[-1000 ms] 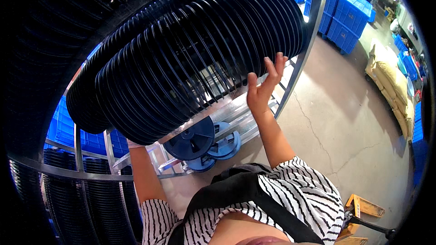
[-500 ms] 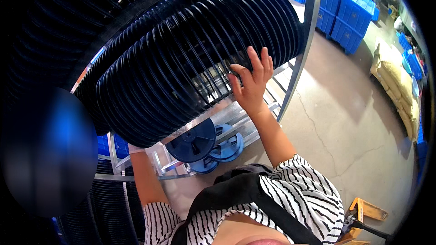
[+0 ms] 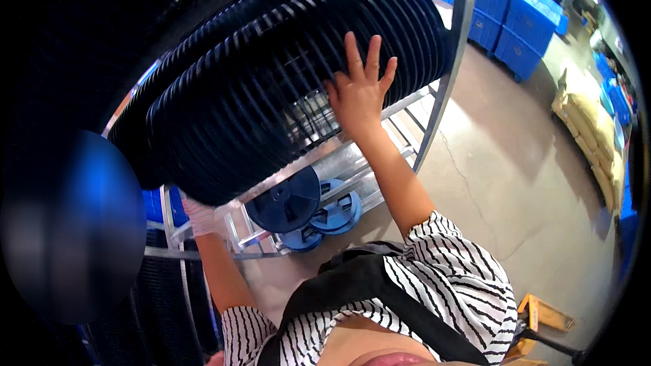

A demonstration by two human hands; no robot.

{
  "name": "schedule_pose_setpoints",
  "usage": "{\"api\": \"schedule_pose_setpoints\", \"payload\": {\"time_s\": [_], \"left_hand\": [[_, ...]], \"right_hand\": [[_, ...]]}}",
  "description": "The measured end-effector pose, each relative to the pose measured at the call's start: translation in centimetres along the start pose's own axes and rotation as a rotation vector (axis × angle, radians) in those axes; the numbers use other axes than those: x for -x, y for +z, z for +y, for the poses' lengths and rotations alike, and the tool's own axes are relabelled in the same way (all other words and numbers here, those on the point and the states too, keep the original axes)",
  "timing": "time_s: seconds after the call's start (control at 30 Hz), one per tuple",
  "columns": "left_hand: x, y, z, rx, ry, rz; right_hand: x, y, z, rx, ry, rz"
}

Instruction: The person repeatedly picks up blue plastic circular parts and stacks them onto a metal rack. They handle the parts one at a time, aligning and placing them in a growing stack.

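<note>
A long row of black plastic reels (image 3: 271,74) stands on edge on a metal rack, with a second row behind it. My right hand (image 3: 359,98) is bare and lies over the rims of the near row, right of its middle. Its fingers are stretched and spread, with nothing held. My left hand (image 3: 198,217), in a whitish glove, is at the near left end of this row. The reels hide its fingers, so their grip does not show.
The rack's metal upright (image 3: 453,71) bounds the right side. Blue and dark reels (image 3: 337,211) lie on a lower level. Blue crates (image 3: 525,24) stand at the far right, near stacked tan sacks (image 3: 588,132). A yellow pallet jack (image 3: 542,315) is at lower right.
My right hand has moved up and left along the rims, its fingers more spread. More of my gloved left hand shows. The near row's left end sits slightly higher in view.
</note>
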State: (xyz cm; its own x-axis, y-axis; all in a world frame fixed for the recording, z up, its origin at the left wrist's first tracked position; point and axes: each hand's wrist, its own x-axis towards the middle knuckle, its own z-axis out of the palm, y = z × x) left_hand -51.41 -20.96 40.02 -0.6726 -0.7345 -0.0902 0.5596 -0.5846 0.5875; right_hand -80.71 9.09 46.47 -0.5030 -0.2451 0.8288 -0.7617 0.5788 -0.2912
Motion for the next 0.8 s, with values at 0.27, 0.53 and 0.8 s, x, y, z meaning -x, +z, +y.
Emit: {"api": "schedule_pose_setpoints", "payload": {"time_s": [0.27,0.53,0.8], "left_hand": [[6.9,-3.7,0.4,-0.567,0.349,0.136],[19.6,-21.3,-4.3,-0.651,0.283,0.361],[23.9,-33.5,-5.2,-0.479,0.464,0.437]], "right_hand": [[3.6,-3.7,4.8,-0.048,0.01,0.164],[10.1,-10.9,0.3,-0.469,0.003,0.195],[15.9,-7.0,-8.3,-1.247,0.358,-0.332]]}}
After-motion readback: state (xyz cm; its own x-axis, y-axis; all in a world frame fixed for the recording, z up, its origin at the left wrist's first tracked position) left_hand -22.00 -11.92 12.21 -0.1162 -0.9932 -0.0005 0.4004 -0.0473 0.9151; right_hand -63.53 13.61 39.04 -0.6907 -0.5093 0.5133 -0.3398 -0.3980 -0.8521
